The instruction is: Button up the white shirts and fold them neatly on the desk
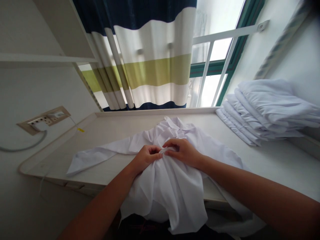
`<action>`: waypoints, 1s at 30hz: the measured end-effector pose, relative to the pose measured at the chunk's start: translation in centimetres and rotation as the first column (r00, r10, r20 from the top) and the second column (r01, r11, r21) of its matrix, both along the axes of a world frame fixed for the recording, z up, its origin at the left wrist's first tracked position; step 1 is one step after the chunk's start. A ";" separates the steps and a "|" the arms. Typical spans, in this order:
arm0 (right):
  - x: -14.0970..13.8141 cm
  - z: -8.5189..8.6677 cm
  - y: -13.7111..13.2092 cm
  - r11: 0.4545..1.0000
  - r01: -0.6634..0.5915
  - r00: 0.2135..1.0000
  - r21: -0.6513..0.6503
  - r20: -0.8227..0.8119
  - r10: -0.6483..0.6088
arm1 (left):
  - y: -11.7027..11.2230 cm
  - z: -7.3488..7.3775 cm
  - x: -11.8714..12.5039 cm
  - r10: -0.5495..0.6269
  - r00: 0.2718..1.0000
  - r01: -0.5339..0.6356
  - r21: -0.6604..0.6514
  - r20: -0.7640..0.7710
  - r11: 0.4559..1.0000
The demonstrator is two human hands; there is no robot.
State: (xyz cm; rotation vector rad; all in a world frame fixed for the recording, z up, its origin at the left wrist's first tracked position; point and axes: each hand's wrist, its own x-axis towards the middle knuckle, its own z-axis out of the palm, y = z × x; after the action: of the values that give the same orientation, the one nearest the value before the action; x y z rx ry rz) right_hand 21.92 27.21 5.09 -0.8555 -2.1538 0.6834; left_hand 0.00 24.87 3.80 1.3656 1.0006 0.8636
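Observation:
A white long-sleeved shirt (180, 186) lies across the table with its collar at the far side. One sleeve stretches out to the left, and the lower part hangs over the front edge toward me. My left hand (147, 156) is closed, pinching the shirt's front fabric near the middle. Close beside it, my right hand (183, 151) pinches the same raised strip of cloth between thumb and fingers. The fingertips of both hands nearly meet there. Whether a button sits between them is too small to tell.
A stack of folded white garments (265, 113) stands at the right by the wall. The pale table (100, 130) has a raised back edge. A striped curtain (155, 70) and a white window railing (225, 35) are behind. A socket panel (43, 120) with a cable is on the left wall.

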 end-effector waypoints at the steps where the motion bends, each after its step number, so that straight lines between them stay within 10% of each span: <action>1: 0.0 0.1 0.0 1.000 -0.008 1.000 -0.026 -0.008 0.008 | 0.0 0.0 0.0 0.000 1.000 0.000 -0.005 0.003 1.000; 30: 0.1 0.2 0.6 0.969 -0.084 0.995 -0.231 -0.079 0.068 | 0.3 0.1 -0.2 0.002 1.000 -0.002 0.057 -0.011 0.998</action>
State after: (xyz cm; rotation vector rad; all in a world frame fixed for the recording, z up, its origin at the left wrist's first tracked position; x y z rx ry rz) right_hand 22.05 27.85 5.26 -0.8592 -2.0783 1.0083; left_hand -0.20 25.13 3.89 1.4186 0.9922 0.8928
